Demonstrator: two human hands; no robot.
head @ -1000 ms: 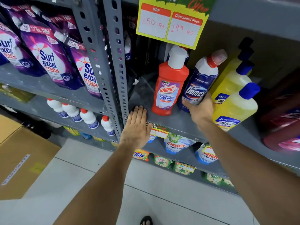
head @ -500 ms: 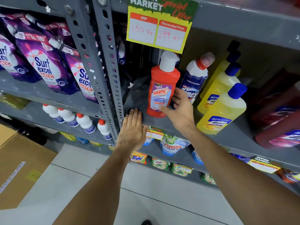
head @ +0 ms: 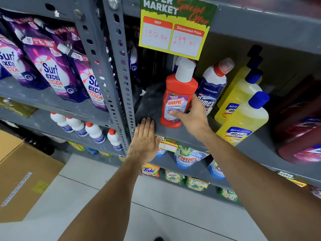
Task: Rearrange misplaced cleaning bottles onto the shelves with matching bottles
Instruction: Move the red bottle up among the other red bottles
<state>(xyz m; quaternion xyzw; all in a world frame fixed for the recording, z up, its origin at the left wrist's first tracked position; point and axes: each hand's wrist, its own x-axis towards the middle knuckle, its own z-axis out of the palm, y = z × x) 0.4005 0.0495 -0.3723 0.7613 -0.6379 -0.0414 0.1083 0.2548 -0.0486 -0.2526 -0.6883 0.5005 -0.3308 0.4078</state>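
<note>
Harpic bottle (head: 177, 101) upright on shelf (head: 182, 134), right hand (head: 194, 117) gripping it

Place: a supermarket aisle — the cleaning and laundry section.
Sign: a "Super Market Special Offer" price card (head: 175, 28) is hanging from the shelf edge, showing MRP and discounted price.
Shelving: grey slotted-steel racks (head: 111, 66) are carrying stock in rows.
Stock: Surf Excel Matic pouches (head: 50, 70), yellow Lizol bottles (head: 243, 117), Ariel packs (head: 187, 157) and Tide packs (head: 150, 169) are facing outward.
Floor: a cardboard carton (head: 22, 176) is sitting on pale tiles.
</note>
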